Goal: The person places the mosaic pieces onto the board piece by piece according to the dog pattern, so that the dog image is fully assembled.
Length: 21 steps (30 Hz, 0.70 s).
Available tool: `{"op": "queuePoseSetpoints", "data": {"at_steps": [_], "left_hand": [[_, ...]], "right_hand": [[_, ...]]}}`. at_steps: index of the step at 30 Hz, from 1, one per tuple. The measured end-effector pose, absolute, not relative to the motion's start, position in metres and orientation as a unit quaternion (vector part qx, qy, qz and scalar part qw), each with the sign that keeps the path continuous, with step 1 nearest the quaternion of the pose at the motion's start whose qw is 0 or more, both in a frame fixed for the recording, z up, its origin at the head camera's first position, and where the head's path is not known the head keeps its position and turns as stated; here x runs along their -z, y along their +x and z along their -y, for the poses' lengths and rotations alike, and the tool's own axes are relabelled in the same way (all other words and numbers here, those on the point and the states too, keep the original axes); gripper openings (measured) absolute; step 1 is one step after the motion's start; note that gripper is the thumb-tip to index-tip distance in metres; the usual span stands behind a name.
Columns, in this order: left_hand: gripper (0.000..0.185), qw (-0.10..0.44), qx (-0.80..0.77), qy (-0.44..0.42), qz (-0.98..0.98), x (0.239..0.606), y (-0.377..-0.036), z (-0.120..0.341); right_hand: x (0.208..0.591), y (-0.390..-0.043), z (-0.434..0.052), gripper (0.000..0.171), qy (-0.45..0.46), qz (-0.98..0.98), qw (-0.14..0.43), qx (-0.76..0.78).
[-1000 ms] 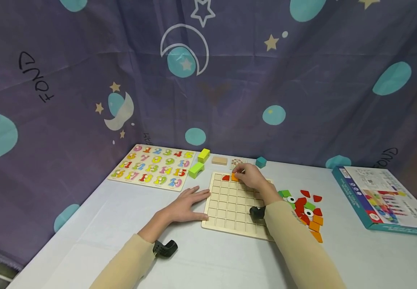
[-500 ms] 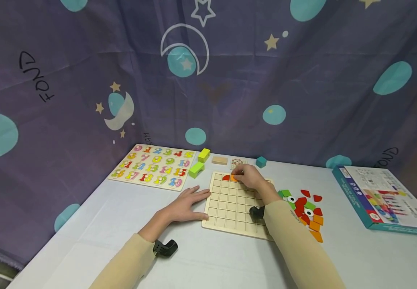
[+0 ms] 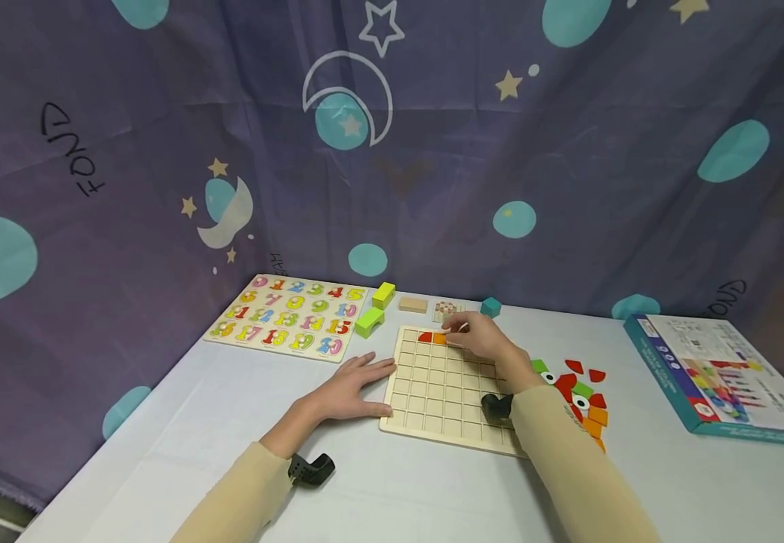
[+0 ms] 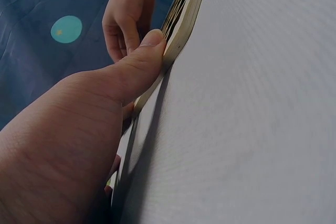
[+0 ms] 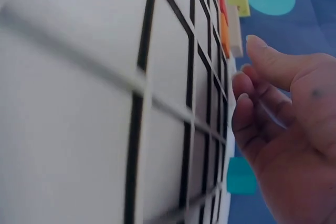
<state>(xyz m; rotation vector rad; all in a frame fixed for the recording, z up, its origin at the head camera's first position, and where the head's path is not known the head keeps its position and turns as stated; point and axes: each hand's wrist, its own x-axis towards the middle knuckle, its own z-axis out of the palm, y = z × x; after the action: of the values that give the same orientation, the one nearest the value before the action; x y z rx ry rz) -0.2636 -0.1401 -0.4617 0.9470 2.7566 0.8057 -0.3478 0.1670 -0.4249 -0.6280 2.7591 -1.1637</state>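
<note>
Wooden and flat, the orange tile (image 3: pixel 440 338) is sitting in the top row of the gridded puzzle board (image 3: pixel 432 407), beside a red tile (image 3: pixel 425 336); it is probably light, stiff and smooth, best pinched by its edges. The right hand (image 3: pixel 483 338) is hovering just beside it, fingers loosely curled and holding nothing, while the left hand (image 3: pixel 351 386) is lying flat, its thumb pressing against the board's left edge.

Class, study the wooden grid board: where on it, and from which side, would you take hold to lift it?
Probably the grid board by its bare near-left edge, from the left. It lies flat and thin on the table, so fingers must pinch under an edge. The left hand already rests there; the red piece and orange piece sit far away.
</note>
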Motion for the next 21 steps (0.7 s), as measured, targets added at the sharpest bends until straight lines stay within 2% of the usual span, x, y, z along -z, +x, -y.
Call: {"op": "queuePoseSetpoints", "data": {"at_steps": [10,21], "left_hand": [[0.081,0.051,-0.26,0.311,-0.913,0.463,-0.265,0.141],[0.082,0.053,-0.262,0.315,-0.911,0.462,-0.263,0.14]], "right_hand": [[0.407,-0.332,-0.21,0.032,-0.205,-0.906,0.041,0.369],[0.406,-0.31,-0.274,0.039,-0.132,-0.932,0.024,0.337]]}}
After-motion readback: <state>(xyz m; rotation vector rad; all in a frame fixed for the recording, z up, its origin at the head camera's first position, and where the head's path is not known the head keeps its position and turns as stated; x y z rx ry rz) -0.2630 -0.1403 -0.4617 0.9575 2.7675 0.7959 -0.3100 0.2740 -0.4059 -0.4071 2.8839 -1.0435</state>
